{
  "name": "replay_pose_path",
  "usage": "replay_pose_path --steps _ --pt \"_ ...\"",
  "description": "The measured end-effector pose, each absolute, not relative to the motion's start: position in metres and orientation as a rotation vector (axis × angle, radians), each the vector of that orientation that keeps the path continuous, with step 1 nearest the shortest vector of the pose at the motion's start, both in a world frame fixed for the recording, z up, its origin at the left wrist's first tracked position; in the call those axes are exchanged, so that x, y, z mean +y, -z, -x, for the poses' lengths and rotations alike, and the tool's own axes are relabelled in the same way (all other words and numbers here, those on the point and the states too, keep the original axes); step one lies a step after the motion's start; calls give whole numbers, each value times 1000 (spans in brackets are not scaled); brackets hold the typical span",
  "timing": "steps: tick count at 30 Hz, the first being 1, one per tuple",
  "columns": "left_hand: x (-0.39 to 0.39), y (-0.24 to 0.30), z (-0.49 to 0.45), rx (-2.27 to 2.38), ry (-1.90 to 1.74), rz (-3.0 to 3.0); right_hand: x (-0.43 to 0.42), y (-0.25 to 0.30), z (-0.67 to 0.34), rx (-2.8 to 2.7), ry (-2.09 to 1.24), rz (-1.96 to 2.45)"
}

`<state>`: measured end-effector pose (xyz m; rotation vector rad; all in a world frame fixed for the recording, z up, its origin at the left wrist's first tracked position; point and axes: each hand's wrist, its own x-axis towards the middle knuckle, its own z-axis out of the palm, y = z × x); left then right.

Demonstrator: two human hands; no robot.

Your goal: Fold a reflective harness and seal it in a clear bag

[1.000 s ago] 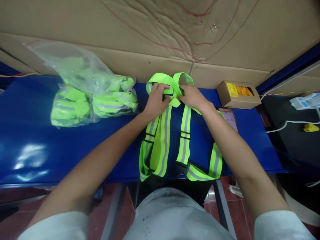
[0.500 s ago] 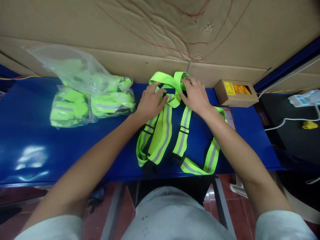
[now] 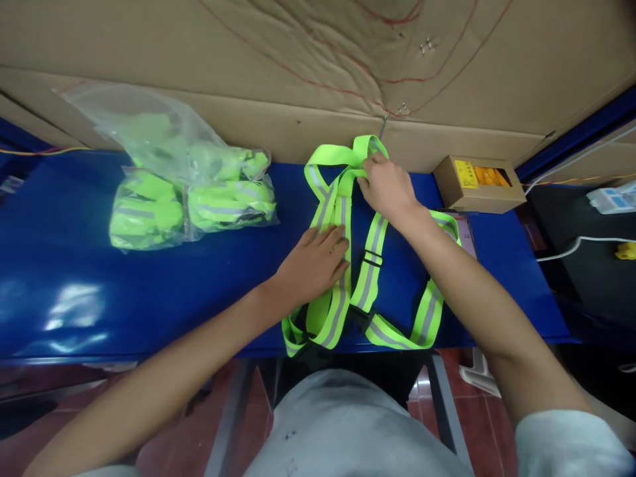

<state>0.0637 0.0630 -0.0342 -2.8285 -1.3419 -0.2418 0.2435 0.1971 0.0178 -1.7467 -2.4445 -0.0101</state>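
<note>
Harness point(image 3: 368, 286) spans bench point(image 3: 199, 285), front to back

My left hand point(image 3: 315, 262) rests loosely open on it, seemingly for steadying; my right hand point(image 3: 386, 187) curls at the back-edge loops point(image 3: 332, 155); I can't tell its grip remotely.

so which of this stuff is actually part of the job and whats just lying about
In use:
green reflective straps, with the left hand resting on them and the right hand at the upper loops
blue table, under them

Apparently lying about:
cardboard box
phone-like screen
yellow object
bagged green straps: similar-looking, untouched, link unclear
</note>
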Motion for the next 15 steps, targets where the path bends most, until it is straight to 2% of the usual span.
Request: replay_pose_path --steps 6,9,12,15 --pt "54 29 -65 -1261 123 2810 221 -23 -216 -2400 68 1745" --pt "49 26 -60 -1267 142 2867 222 -16 -216 -2445 -11 1668" --pt "54 20 -52 -1262 272 2959 218 -15 -230 -2555 -169 1444" --pt "78 14 -47 -1351 551 2923 215 -21 -249 -2539 -247 1322"
